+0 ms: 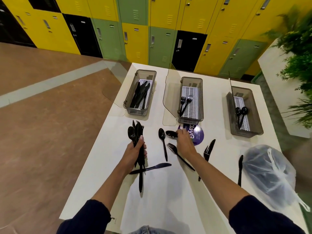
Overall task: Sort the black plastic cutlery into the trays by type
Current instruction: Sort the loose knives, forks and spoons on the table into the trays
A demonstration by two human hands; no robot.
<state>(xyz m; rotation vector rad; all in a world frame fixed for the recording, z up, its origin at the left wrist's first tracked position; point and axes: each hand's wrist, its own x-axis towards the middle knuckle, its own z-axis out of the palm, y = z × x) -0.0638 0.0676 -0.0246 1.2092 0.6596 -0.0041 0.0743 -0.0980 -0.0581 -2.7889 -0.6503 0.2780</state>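
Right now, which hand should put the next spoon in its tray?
Right, probably: the right hand pinches a spoon and is nearer the spoon tray; the left hand grips a cutlery bundle.

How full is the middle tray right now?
Nearly empty: the middle tray holds only two forks, lying side by side at its left side.

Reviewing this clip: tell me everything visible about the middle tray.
The middle tray is a rectangular box of smoky grey translucent plastic with a white slotted insert on its floor. Its clear lid is swung open at its left. Two black forks lie inside near the left wall, tines toward the far end. It stands on the white table, its near end at a purple round sticker. No hand touches it.
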